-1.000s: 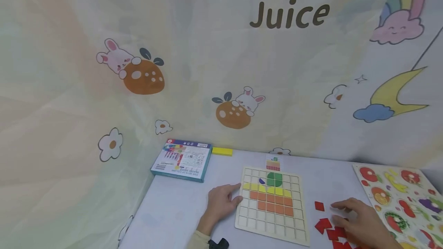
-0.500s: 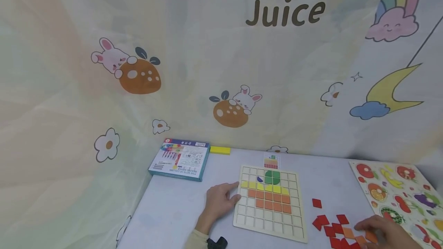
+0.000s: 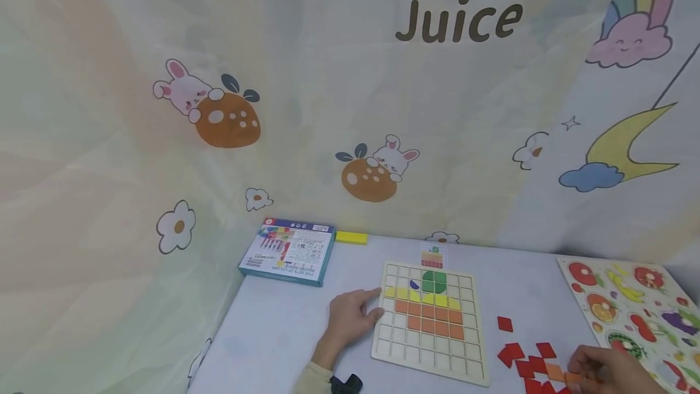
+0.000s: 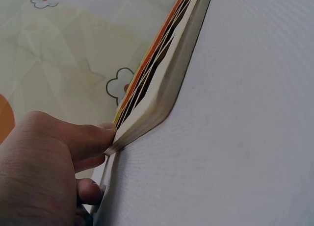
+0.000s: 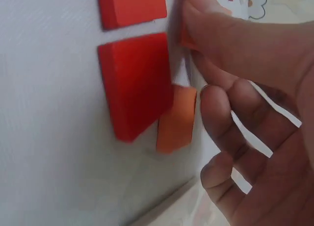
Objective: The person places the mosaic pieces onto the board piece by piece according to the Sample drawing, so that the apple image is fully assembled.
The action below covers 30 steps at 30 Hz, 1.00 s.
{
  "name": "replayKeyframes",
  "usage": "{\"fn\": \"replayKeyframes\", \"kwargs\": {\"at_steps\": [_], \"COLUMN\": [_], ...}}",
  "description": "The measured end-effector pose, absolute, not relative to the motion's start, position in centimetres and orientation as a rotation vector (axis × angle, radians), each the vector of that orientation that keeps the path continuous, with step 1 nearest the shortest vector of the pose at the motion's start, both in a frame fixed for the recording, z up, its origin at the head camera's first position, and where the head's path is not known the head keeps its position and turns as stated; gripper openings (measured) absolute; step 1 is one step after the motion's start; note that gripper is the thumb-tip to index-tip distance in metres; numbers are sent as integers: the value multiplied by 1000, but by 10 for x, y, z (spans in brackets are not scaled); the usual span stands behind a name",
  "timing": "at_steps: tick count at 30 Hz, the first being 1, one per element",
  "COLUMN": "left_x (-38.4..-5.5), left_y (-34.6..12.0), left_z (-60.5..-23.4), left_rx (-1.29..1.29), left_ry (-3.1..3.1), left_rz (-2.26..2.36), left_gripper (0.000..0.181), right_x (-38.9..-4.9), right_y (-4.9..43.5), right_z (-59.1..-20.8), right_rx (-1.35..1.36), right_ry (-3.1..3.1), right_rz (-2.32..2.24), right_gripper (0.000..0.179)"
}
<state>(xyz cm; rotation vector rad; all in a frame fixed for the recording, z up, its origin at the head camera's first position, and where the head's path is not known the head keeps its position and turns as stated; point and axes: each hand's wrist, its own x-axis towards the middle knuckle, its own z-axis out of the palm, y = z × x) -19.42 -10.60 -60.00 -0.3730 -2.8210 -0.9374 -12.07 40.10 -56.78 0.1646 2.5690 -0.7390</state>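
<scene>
My left hand (image 3: 347, 321) rests against the left edge of a pale wooden grid board (image 3: 430, 365), its straight thumb and index finger set apart along that edge. In the left wrist view the fingertips touch the board's side near a corner. On the board lie yellow triangles (image 3: 428, 298), two rows of orange squares (image 3: 435, 326), green pieces (image 3: 434, 282) and a small blue piece (image 3: 414, 284). My right hand (image 3: 612, 369) pinches an orange square tile (image 5: 188, 37) under its thumb, low beside the scattered red square tiles (image 3: 524, 369). Another orange tile (image 5: 179, 119) lies partly behind a red one.
A small pattern card (image 3: 432, 258) lies behind the board. At the back left are a flat printed box (image 3: 290, 254) and a yellow block (image 3: 352, 238). A fruit puzzle board (image 3: 629, 303) lies at the right, close to my right hand. Printed cloth (image 3: 306, 108) hangs behind the table.
My right hand has moved right and toward me, off the red tiles to the orange ones, and now pinches one. My left hand stays at the board's edge.
</scene>
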Motion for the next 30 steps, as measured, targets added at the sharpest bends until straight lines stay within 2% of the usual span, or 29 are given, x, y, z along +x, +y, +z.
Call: {"fn": "replayKeyframes", "kwargs": {"at_steps": [7, 12, 18, 30], "left_x": [-194, -194, -194, -193], "left_y": [-107, -106, -106, -106], "left_z": [-600, -598, -597, -593], "left_rx": [-379, -386, -386, -379], "left_ry": [-2812, -2802, -2803, -2820], "left_rz": [-949, -951, -924, -956], "left_gripper": [42, 42, 41, 42], "right_x": [-126, -136, -144, -161], "right_y": [375, 335, 277, 187], "right_z": [-556, -547, -553, -547], "right_rx": [146, 265, 218, -10], "right_ry": [2647, 2589, 2653, 2740], "right_rz": [-892, -1109, -1239, -1321], "right_gripper": [42, 44, 46, 30]}}
